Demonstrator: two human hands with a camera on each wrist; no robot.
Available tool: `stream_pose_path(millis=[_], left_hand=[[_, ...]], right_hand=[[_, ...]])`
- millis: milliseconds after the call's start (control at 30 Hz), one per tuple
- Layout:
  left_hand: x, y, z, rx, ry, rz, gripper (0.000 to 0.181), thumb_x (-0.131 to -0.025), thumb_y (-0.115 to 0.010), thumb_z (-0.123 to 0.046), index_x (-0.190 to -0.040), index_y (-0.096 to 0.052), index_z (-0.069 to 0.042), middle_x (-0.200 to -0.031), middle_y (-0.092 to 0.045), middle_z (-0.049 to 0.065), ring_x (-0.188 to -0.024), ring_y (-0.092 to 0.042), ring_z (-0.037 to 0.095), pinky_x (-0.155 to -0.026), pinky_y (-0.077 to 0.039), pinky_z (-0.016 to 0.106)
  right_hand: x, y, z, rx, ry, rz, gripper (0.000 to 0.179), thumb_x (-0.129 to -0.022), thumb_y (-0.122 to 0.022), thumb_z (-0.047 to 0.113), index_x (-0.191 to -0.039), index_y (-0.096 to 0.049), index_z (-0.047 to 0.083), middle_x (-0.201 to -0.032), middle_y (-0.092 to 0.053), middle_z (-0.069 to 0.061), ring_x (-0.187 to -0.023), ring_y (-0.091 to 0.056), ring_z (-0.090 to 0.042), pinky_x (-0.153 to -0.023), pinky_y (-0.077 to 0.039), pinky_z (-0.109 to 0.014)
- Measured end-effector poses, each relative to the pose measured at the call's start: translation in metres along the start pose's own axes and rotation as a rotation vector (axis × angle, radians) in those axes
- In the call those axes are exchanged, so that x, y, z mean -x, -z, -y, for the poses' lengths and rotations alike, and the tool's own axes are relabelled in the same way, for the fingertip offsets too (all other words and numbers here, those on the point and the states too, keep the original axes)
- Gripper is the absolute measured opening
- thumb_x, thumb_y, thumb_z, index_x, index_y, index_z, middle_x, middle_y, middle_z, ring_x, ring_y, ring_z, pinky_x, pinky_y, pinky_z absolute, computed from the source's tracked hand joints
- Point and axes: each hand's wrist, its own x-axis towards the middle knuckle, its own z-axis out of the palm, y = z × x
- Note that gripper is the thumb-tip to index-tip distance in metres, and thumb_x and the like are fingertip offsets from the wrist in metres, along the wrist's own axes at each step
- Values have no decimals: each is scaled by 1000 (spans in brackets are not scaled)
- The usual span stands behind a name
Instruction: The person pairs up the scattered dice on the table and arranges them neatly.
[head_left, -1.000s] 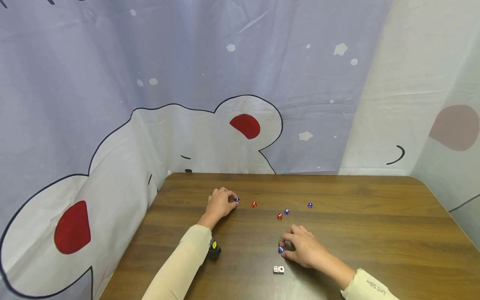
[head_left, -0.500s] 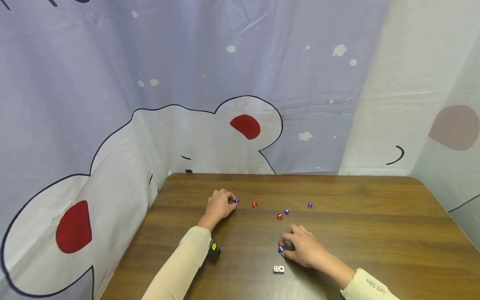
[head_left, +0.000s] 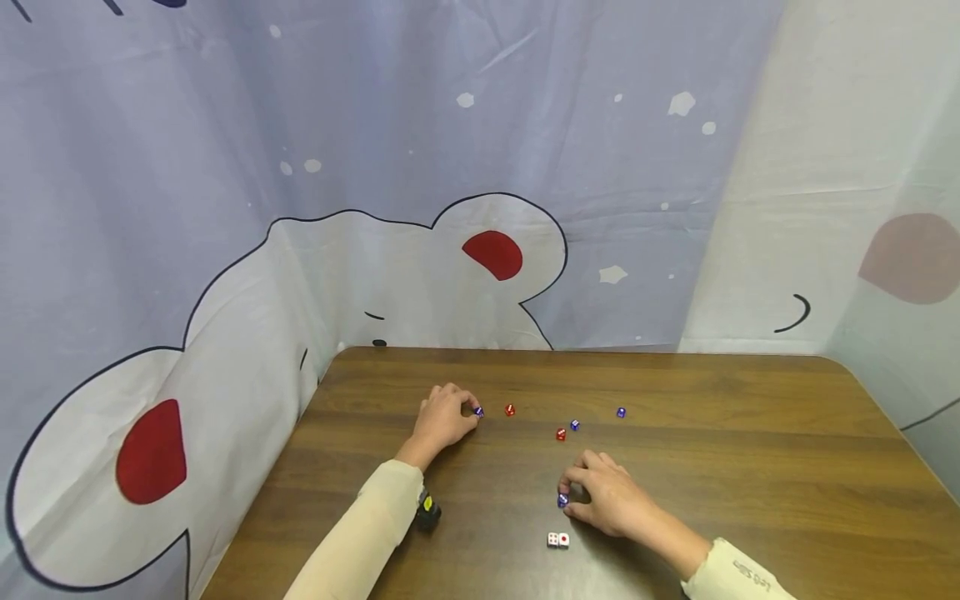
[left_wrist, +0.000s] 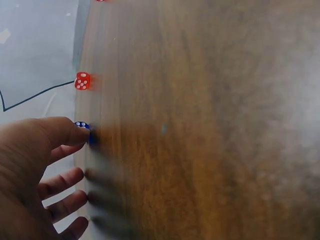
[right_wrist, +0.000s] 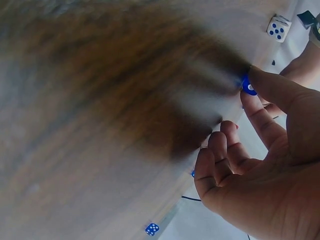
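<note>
My left hand (head_left: 444, 418) pinches a blue die (head_left: 479, 412) between thumb and index finger at the tabletop's far left. In the left wrist view the thumb covers most of that blue die (left_wrist: 82, 125). A red die (head_left: 510, 410) lies just right of it. Nearer the front, my right hand (head_left: 611, 496) pinches another blue die (head_left: 563, 501) between thumb and forefinger, its other fingers loosely bent. The right wrist view shows this blue die (right_wrist: 248, 86) at the fingertips. Two white dice (head_left: 558, 541) sit side by side just in front of it.
On the wooden table (head_left: 735, 467), a second red die (head_left: 561, 434) lies beside a blue die (head_left: 575, 425), with one more blue die (head_left: 621, 412) farther right. A printed curtain (head_left: 630, 167) hangs behind the far edge. A black device (head_left: 429, 510) is strapped at the left wrist.
My left hand has shifted slightly right and toward the front with its blue die, closer to the red die. The right hand stays in place.
</note>
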Motion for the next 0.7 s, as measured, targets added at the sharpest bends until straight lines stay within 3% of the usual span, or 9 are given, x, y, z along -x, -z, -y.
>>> stream_pose_path(millis=[700], left_hand=[[29, -2, -9, 21, -102, 38, 12, -89, -77, -31, -99, -74, -26, -116, -62, 1, -110, -51, 25, -89, -42, 46]], right_hand=[[-3, -1, -1, 4, 14, -11, 23, -77, -86, 27, -89, -66, 27, -97, -51, 9, -93, -48, -16, -80, -42, -38]])
